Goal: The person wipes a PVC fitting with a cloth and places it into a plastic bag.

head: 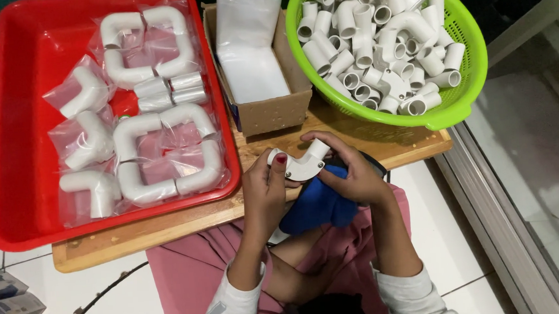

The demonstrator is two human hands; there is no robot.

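Note:
My left hand (265,190) and my right hand (351,172) both grip one white plastic pipe elbow (300,163) just in front of the wooden board's (167,225) near edge. The left fingers pinch its left end, the right fingers wrap its right end. A blue cloth (315,206) lies on my lap under the hands. Behind them a green basket (463,94) is full of several loose white pipe fittings (376,41).
A red tray (14,160) at the left holds several white fittings sealed in clear bags (156,145). A cardboard box (267,112) with a stack of clear plastic bags (250,49) stands between tray and basket. White tiled floor lies around, a metal door track to the right.

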